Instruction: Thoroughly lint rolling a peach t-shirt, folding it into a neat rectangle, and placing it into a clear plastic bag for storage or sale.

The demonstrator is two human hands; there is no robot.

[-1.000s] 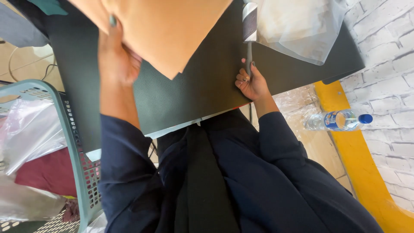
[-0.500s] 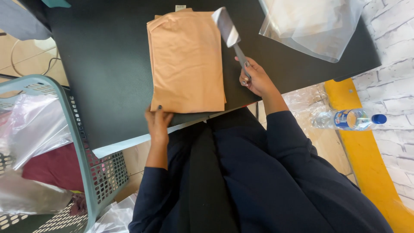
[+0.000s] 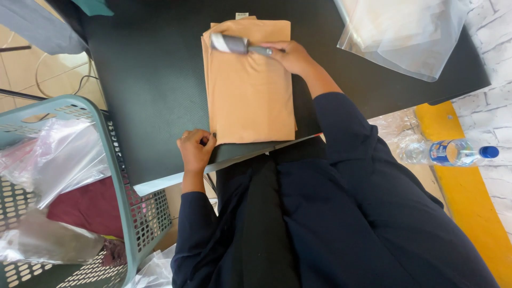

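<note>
A folded peach-coloured garment (image 3: 249,88) lies flat on the dark table mat (image 3: 149,85). My right hand (image 3: 290,53) grips the grey handle of a lint roller (image 3: 230,44), whose roll rests on the far left part of the garment. My left hand (image 3: 195,149) pinches the garment's near left corner at the table's front edge and holds it down.
A clear plastic bag (image 3: 408,32) lies on the mat at the far right. A teal mesh basket (image 3: 80,181) with plastic bags and a dark red cloth stands to my left. A water bottle (image 3: 450,152) lies by a yellow ledge at the white brick wall.
The garment was held up a second ago and now lies flat. My right hand swung the lint roller from the right side onto the garment's far end. My left hand moved to the near corner.
</note>
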